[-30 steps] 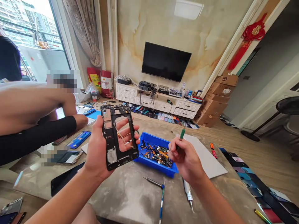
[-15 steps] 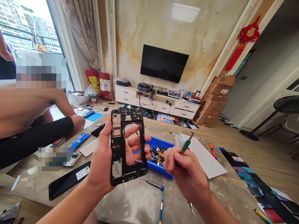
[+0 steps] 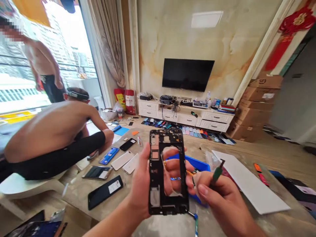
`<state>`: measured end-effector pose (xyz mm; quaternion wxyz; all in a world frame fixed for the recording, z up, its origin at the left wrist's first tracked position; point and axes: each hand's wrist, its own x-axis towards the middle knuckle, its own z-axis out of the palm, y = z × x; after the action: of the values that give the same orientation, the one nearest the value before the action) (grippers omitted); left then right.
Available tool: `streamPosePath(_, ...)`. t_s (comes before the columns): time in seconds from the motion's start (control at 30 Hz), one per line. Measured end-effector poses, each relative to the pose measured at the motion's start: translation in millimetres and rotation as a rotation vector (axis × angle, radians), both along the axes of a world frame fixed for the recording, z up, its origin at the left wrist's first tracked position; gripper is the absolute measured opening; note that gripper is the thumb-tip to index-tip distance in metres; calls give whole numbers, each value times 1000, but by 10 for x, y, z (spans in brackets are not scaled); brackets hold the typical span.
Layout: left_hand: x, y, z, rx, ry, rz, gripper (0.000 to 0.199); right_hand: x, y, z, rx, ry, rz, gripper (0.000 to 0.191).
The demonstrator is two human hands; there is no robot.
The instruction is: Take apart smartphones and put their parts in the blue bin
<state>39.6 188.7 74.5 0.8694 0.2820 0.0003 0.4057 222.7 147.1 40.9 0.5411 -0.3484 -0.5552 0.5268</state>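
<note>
On my view the left hand is grasping a black phone frame, which stands almost upright in the middle of the view, above the table. Its fingers are curled behind the frame, and I can see them through the big open window of it. The right hand is clenched in a pinch on a green tool, just beside the frame, but I cannot tell if they touch. Behind the hands is a blue tray, mostly hidden. A white sheet lies on the right, and phones lie on the left, near a seated person
</note>
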Motion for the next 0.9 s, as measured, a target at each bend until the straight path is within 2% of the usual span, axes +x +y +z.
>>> streamPosePath(0.13,29,-4,-49,47,-2,-14,82,26,30,-22,-117,37,-12,35)
streamPosePath(0.23,35,-21,-64,68,1,-10,83,44,22,-46,-176,68,-74,36)
streamPosePath(0.33,33,-35,-66,50,-9,-19,82,54,-5,-50,-192,108,-156,40)
streamPosePath(0.4,33,-38,-70,58,-7,-26,81,56,-23,-18,-175,127,-165,44)
streamPosePath(0.47,36,-40,-77,78,9,-29,80,61,-33,47,-111,120,-128,47)
streamPosePath(0.57,45,-49,-95,104,50,-35,82,88,-31,181,112,54,-150,44)
streamPosePath(0.63,50,-57,-106,111,74,-34,81,122,-28,259,285,35,-275,43)
streamPosePath(0.73,54,-66,-113,109,87,-32,76,194,-49,302,431,4,-439,43)
streamPosePath(0.83,58,-69,-116,119,85,-56,74,252,-108,234,524,-91,-519,34)
streamPosePath(0.9,57,-72,-122,126,94,-73,75,256,-161,171,572,-154,-627,28)
